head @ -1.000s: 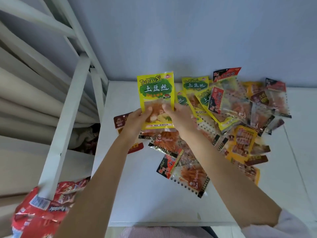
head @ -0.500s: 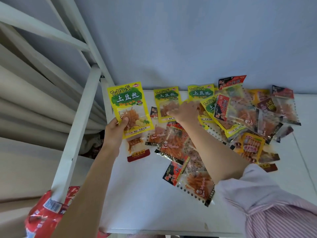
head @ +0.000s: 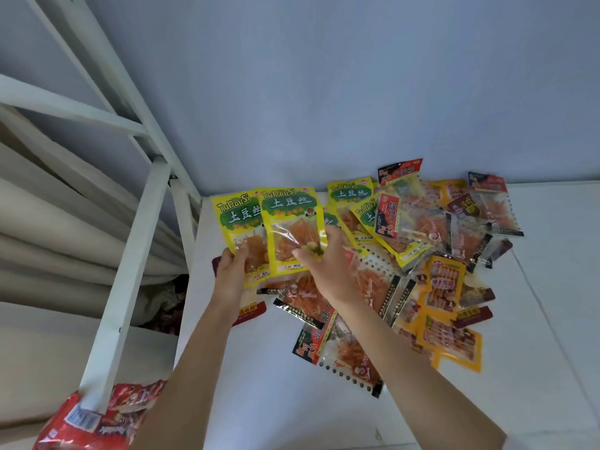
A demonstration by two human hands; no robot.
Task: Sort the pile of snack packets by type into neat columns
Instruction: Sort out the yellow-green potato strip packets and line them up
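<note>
Yellow potato-shred packets (head: 290, 232), light, limp, slippery film; grip the lower edges. Left hand (head: 232, 271) pinches one packet near the table's (head: 246, 384) far left corner. Right hand (head: 324, 264) pinches another.

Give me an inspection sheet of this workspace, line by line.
Surface: white table against a pale blue wall.
Job's things: two yellow packets held up side by side at the table's back left; unsorted pile of yellow, clear and orange packets to the right.
Clutter: red bag off the table's left edge.
Hands: left hand grips the left yellow packet; right hand grips the right one.
Cables: nothing seen.
Surroundings: white metal frame and beige curtain on the left.
</note>
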